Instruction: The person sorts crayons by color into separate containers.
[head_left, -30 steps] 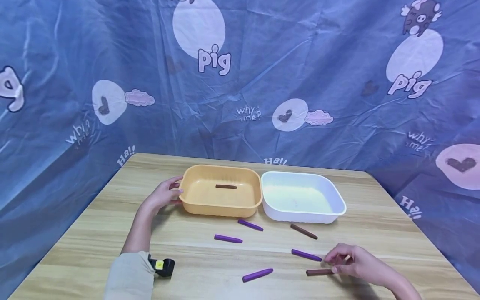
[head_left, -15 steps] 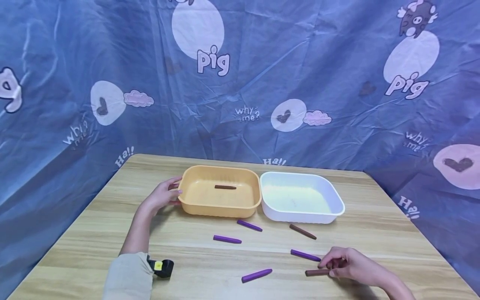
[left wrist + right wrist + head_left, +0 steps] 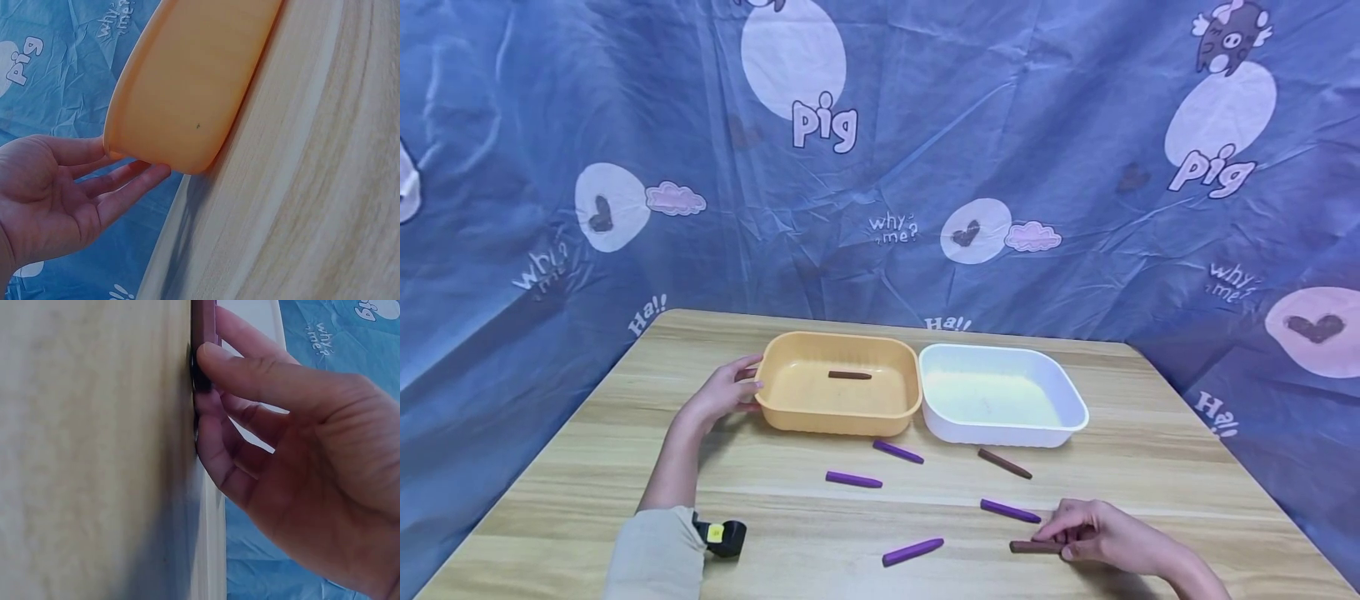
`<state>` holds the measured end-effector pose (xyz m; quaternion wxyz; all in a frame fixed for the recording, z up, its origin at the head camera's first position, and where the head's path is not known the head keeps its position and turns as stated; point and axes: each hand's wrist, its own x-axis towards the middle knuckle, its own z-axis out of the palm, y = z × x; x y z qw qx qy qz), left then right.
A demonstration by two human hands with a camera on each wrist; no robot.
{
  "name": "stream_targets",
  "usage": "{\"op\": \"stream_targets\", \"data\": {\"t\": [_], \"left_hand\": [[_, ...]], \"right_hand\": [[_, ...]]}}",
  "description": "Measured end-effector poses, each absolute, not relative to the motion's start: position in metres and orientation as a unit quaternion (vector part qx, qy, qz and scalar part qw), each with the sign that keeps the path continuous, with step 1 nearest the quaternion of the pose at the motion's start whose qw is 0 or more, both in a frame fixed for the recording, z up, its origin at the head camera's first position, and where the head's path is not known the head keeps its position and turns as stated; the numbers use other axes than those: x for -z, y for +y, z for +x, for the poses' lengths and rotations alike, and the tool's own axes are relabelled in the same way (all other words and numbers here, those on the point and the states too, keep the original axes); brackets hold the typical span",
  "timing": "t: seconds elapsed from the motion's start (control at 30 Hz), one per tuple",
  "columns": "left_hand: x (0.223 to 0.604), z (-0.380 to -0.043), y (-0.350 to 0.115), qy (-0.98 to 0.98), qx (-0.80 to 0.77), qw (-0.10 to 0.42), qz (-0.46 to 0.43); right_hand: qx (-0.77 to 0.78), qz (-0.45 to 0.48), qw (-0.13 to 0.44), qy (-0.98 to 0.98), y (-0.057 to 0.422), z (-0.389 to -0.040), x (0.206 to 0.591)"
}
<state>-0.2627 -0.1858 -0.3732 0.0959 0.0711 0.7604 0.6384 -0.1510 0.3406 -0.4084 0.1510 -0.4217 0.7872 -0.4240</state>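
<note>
In the head view, my right hand (image 3: 1108,537) pinches one end of a brown crayon (image 3: 1033,547) at the table's front right. The right wrist view has my thumb on that brown crayon (image 3: 204,331), which lies close along the tabletop. My left hand (image 3: 722,392) touches the left end of an orange basket (image 3: 838,422). Seen from the left wrist, fairly straight fingers (image 3: 134,190) meet the basket's outer end near its rim. Inside the orange basket lies another brown crayon (image 3: 850,375). A purple crayon (image 3: 1010,511) lies just beyond the pinched one.
A white basket (image 3: 1003,435) stands against the orange one's right side. Loose on the wooden table (image 3: 805,550) are more purple crayons, including one (image 3: 913,552) at the front, and a brown crayon (image 3: 1004,463). A blue printed cloth (image 3: 880,167) hangs behind.
My right hand has shifted slightly left, its fingers closing down onto the brown crayon's end. My left hand stays at the orange basket. The whole head view has drifted a little.
</note>
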Motion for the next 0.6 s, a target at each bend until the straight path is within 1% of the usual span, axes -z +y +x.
{"op": "stream_targets", "data": {"t": [0.27,0.5,0.6], "left_hand": [[0.372,-0.262,-0.185,0.761,-0.638,0.096,0.07],[0.373,-0.263,-0.185,0.758,-0.642,0.094,0.067],[0.374,-0.263,-0.185,0.758,-0.642,0.095,0.065]], "right_hand": [[0.418,-0.429,0.148,0.787,0.34,-0.152,0.409],[0.387,-0.436,0.102,0.806,0.337,-0.154,0.403],[0.377,-0.431,0.094,0.815,0.336,-0.157,0.398]]}}
